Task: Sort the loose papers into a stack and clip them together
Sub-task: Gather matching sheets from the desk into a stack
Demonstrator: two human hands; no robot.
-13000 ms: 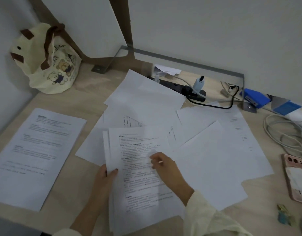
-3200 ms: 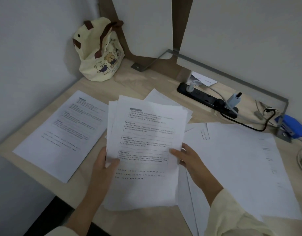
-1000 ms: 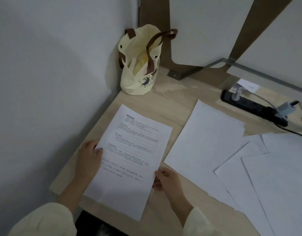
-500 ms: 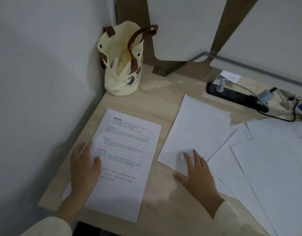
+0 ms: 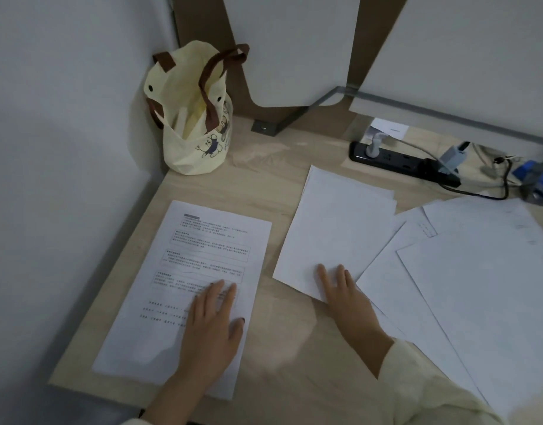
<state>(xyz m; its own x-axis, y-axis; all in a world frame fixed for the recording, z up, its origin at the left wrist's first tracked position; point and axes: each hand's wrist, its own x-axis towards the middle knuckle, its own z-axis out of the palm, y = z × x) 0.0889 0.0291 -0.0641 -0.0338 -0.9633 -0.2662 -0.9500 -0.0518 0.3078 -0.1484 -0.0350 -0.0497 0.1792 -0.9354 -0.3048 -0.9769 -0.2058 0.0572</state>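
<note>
Pale wood desk (image 5: 279, 185) set into a corner, with a plain grey-white wall (image 5: 65, 148) along its left edge and light panels on brown board behind. A person's left hand (image 5: 212, 329) lies flat on the lower half of a printed stack of papers (image 5: 202, 256), its fingers (image 5: 218, 289) straight and close together, the thumb out to the side, pressing down and gripping nothing. That stack sits near the desk's left front corner, text side up, its edges roughly squared. The right hand (image 5: 347, 299), coming out of a cream sleeve (image 5: 417, 388), rests on the near corner of a second, blank-faced pile of sheets (image 5: 334, 228) just to the right of the printed stack, with a strip of bare wood between the two; its fingers (image 5: 324, 277) are straight and slightly spread, tips on the paper, and nothing is held. More loose sheets (image 5: 478, 286) fan out and overlap across the right side of the desk, one tucked under the blank-faced pile's right edge. A cream tote bag (image 5: 196, 124) with brown handles and a cartoon bear print stands upright in the back corner against the wall. Along the back edge lies a black power strip (image 5: 399, 162) with plugs and cables in it, and a blue object (image 5: 537, 179), partly cut off, at the far right. A grey metal bracket (image 5: 294, 118) is bolted to the desktop near the bag.
</note>
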